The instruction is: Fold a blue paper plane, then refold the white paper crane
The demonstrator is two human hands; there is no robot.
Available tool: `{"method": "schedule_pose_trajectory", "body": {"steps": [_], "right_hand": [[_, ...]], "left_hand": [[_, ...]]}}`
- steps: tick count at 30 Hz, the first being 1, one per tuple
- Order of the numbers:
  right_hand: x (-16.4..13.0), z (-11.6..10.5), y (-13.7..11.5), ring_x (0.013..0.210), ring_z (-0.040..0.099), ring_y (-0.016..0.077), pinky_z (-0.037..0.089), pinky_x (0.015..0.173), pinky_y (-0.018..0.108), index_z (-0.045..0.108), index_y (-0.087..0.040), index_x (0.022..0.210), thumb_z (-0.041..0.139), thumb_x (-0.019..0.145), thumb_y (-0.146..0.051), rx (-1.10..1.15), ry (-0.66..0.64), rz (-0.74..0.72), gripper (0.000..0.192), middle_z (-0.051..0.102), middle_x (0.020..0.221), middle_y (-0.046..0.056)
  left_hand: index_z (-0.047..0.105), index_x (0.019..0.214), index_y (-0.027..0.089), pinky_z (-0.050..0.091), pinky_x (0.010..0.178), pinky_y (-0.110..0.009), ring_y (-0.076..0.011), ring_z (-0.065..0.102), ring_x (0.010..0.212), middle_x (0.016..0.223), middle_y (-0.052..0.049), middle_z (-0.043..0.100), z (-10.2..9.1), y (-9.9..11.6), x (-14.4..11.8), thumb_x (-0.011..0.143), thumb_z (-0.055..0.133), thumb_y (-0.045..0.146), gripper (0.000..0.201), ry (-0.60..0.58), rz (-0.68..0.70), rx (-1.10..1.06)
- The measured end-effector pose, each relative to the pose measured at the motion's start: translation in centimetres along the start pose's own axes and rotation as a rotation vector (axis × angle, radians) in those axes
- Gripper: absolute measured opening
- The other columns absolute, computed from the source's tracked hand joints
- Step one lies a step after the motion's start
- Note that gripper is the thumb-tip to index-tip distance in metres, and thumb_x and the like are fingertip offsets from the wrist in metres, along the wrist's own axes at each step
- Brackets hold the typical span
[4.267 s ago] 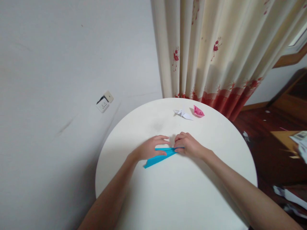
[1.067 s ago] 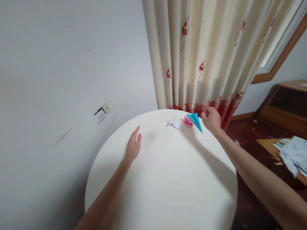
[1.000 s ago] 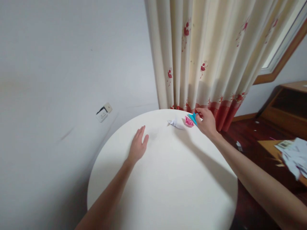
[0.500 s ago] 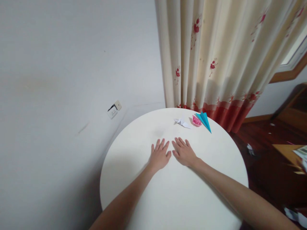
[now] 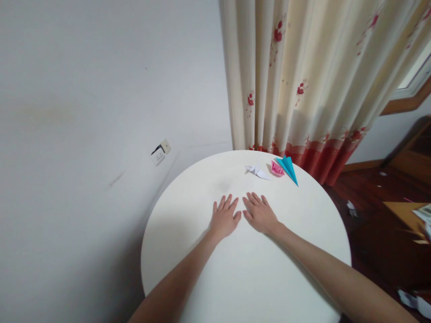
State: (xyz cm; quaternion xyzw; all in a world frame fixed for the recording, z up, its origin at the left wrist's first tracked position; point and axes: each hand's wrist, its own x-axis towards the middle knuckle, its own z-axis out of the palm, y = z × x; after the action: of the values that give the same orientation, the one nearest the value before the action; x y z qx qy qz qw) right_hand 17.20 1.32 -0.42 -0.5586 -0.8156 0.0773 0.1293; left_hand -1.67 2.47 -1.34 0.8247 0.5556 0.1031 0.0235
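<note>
Both the left hand (image 5: 225, 219) and right hand (image 5: 260, 215) lie flat, fingers spread and holding nothing, on the round white table (image 5: 188, 251), well apart from 3 folded papers at its far edge: the blue paper plane (image 5: 288, 168), pink paper boat (image 5: 276, 169) and white paper crane (image 5: 256, 170).

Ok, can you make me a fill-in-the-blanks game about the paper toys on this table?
1. The paper plane is coloured ____.
2. The pink paper boat lies between the plane and the ____ paper crane.
3. The left hand and right hand lie ____ on the round table, holding nothing.

Missing words: blue; white; flat
</note>
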Motion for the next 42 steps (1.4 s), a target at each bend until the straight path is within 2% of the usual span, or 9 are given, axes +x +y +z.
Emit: {"method": "schedule_pose_trajectory", "body": {"steps": [5,8,11,14,19,24,30,35,42], "right_hand": [[0.2,0.5,0.4,0.148,0.024,0.0303,0.013,0.118,0.054,0.043,-0.018,0.148,0.042,0.097,-0.039,0.078,0.038,0.0,0.055,0.033,0.159,0.014],[1.1,0.3,1.2,0.138,0.042,0.0291,0.028,0.114,0.048,0.055,-0.018,0.137,0.05,0.092,-0.032,0.222,0.213,0.026,0.047,0.051,0.147,0.015],[3.2,-0.7,2.7,0.126,0.051,0.0274,0.037,0.109,0.04,0.059,-0.016,0.129,0.048,0.09,-0.026,0.314,0.386,0.086,0.042,0.061,0.132,0.015],[6.4,-2.3,4.4,0.119,0.055,0.0281,0.042,0.104,0.042,0.047,-0.012,0.139,0.047,0.089,-0.026,0.344,0.49,0.153,0.052,0.057,0.133,0.018],[11.5,-4.2,6.5,0.113,0.056,0.0293,0.044,0.097,0.041,0.024,-0.01,0.15,0.06,0.082,-0.026,0.424,0.689,0.348,0.078,0.054,0.131,0.02],[13.9,-3.4,7.7,0.122,0.051,0.0349,0.039,0.101,0.043,0.031,-0.015,0.148,0.077,0.066,-0.022,0.425,0.552,0.457,0.095,0.057,0.13,0.02],[14.5,-3.0,8.5,0.109,0.06,0.0316,0.044,0.091,0.04,0.057,-0.015,0.121,0.077,0.064,-0.017,0.559,0.495,0.513,0.06,0.069,0.107,0.015],[13.1,-4.6,6.7,0.094,0.066,0.027,0.049,0.08,0.035,0.062,-0.015,0.096,0.075,0.07,-0.03,0.777,0.477,0.497,0.032,0.072,0.098,0.014],[5.6,-5.5,0.5,0.085,0.07,0.0198,0.054,0.075,0.032,0.064,-0.02,0.101,0.066,0.082,-0.052,1.216,0.172,0.268,0.037,0.074,0.095,0.008]], "left_hand": [[0.062,0.127,0.026,0.024,0.116,-0.058,-0.031,0.041,0.14,0.146,-0.01,0.054,-0.7,-0.7,0.4,0.096,0.046,0.041,0.038,0.126,-0.037,-0.387],[0.063,0.118,0.019,0.051,0.088,-0.038,-0.0206,0.069,0.092,0.094,-0.009,0.074,-1.4,-1.1,0.3,0.102,0.027,0.042,0.045,0.212,-0.091,-0.636],[0.06,0.116,0.016,0.041,0.049,-0.024,-0.0138,0.05,0.045,0.05,0.005,0.052,-1.7,-1.3,0.0,0.102,0.021,0.053,0.056,0.249,-0.137,-0.868],[0.066,0.103,0.013,0.024,0.041,-0.022,-0.0113,0.032,0.037,0.042,0.009,0.033,-1.9,-1.3,-0.4,0.098,0.025,0.062,0.064,0.241,-0.152,-1.028],[0.069,0.102,0.012,0.031,0.047,-0.022,-0.0111,0.038,0.044,0.046,0.006,0.042,-2.4,-1.1,-0.6,0.098,0.03,0.061,0.062,0.228,-0.1,-1.04],[0.063,0.112,0.014,0.036,0.049,-0.022,-0.0113,0.045,0.048,0.053,0.004,0.052,-2.6,-1.3,-0.5,0.097,0.038,0.056,0.051,0.192,-0.091,-1.081],[0.063,0.111,0.015,0.04,0.05,-0.022,-0.0115,0.049,0.05,0.055,0.004,0.055,-2.5,-1.5,-0.2,0.097,0.04,0.053,0.046,0.165,-0.087,-1.121],[0.065,0.107,0.016,0.047,0.062,-0.026,-0.0141,0.06,0.065,0.068,-0.001,0.064,-2.6,-1.8,0.0,0.098,0.044,0.043,0.035,0.236,-0.086,-1.034],[0.056,0.13,0.023,0.04,0.11,-0.044,-0.024,0.05,0.129,0.136,-0.01,0.057,-4.5,-1.7,-0.6,0.09,0.063,0.029,0.042,0.563,0.056,-0.655]]}}
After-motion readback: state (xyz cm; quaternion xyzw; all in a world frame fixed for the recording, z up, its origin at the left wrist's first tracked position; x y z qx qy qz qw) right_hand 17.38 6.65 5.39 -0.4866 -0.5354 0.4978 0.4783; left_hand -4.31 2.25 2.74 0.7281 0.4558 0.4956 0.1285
